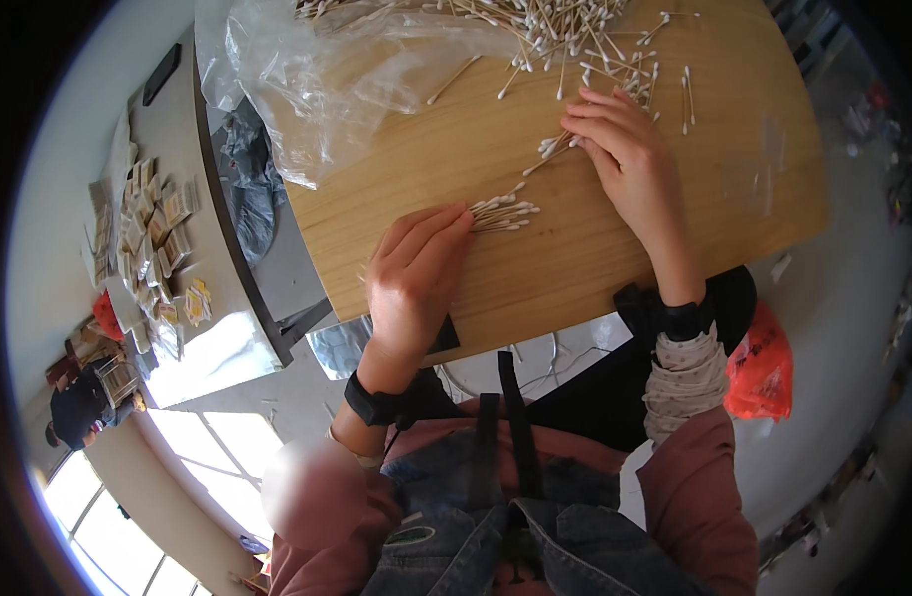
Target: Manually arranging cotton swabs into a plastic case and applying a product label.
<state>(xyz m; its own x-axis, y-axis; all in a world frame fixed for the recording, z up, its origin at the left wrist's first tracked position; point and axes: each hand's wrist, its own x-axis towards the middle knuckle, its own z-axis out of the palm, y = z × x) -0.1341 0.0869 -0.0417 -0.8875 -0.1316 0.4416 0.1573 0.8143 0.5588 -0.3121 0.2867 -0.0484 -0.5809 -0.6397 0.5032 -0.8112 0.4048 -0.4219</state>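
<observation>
My left hand (418,270) rests near the front of the wooden table (575,258), its fingers closed around a bundle of cotton swabs (503,215) whose white tips point right. Farther off, my right hand (620,144) bends over a few loose swabs (553,149), with its thumb and fingertips closed about some of them. A large heap of cotton swabs (565,25) spreads along the far side, just beyond my right hand. A pair of stray swabs (686,99) lies to the right of that hand.
A crumpled clear plastic bag (297,94) covers the table's far left. On a side table (217,343) at left sit many small packs (148,233). A red plastic bag (761,368) hangs by my right side. Another person (76,407) sits far left.
</observation>
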